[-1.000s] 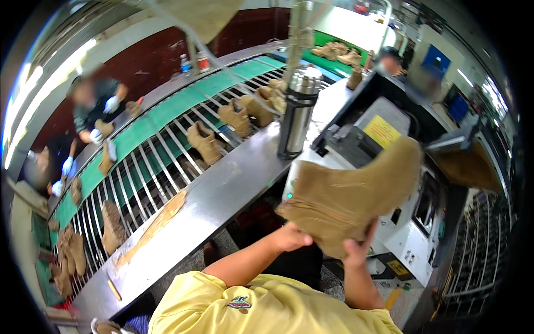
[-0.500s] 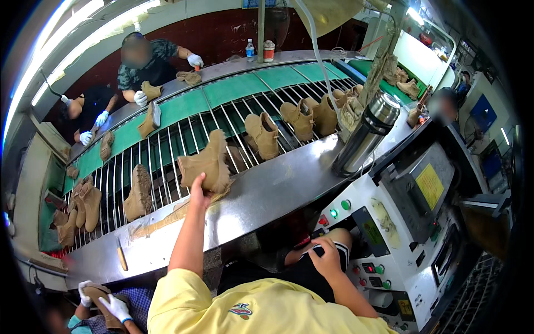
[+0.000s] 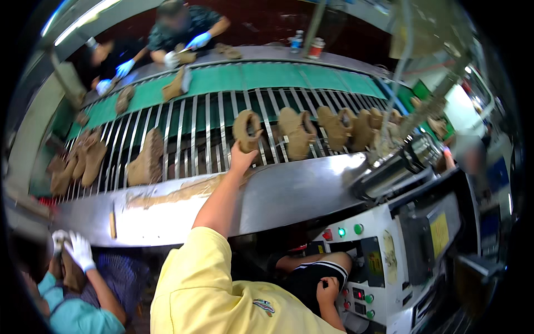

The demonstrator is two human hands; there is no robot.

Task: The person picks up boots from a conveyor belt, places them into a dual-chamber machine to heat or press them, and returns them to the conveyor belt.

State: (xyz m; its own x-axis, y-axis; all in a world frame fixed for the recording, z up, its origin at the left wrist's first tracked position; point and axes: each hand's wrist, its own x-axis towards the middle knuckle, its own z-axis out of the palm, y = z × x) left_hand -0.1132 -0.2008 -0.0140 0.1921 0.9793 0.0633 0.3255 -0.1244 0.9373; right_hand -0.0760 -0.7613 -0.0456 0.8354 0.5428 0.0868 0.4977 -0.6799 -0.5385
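Note:
My left hand (image 3: pixel 243 157) reaches out over the far edge of the steel counter, its fingers closed on the lower part of a tan ankle boot (image 3: pixel 245 125). That boot sits upright at the bars of the rack, opening upward. Right of it stand more tan boots (image 3: pixel 296 134) in a row on the metal bars (image 3: pixel 194 125). Another tan boot (image 3: pixel 147 158), with a chunky sole, rests on the bars to the left. My right hand (image 3: pixel 328 290) is curled closed by my thigh; whatever may be inside it is hidden.
A steel flask (image 3: pixel 392 170) leans at the counter's right, above a control panel (image 3: pixel 364 261) with buttons. A wooden-handled tool (image 3: pixel 113 222) lies on the counter (image 3: pixel 289 189). Beyond the bars runs a green belt (image 3: pixel 222 78). Gloved co-workers handle footwear across it and at lower left.
My left hand has moved forward and right; its boot has gone from tilted over the counter edge to upright at the bars. My right fingers have curled in. The view has turned left.

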